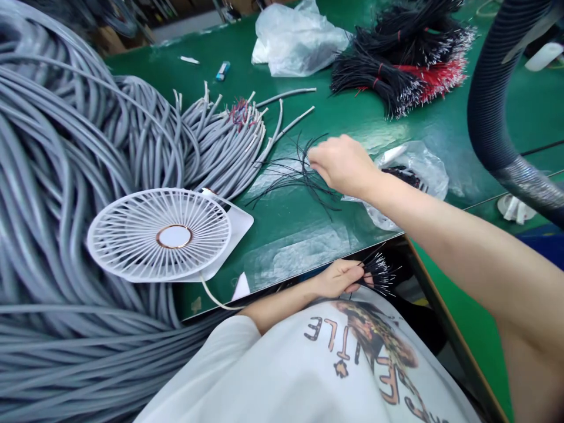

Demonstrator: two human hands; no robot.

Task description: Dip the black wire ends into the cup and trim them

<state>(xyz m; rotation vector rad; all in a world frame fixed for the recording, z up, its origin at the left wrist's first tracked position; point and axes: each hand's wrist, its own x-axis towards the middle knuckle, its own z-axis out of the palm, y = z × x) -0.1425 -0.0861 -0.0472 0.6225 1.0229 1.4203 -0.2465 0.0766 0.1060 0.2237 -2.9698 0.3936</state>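
Note:
My left hand (338, 278) is closed around a bundle of thin black wires (374, 276), low by my shirt at the table's front edge. The bare, silvery ends of that bundle fan out to the right. Over the green table, my right hand (341, 164) is pinched at a loose spread of thin black wires (299, 173). Those wires cross each other and point several ways; my fingers hide how many are in the pinch.
A white fan (161, 235) stands at left beside a large heap of grey cables (145, 129). Black and red wire bundles (400, 64) lie at the back right, near a plastic bag (297, 38). A ribbed black hose (496, 100) arches down on the right.

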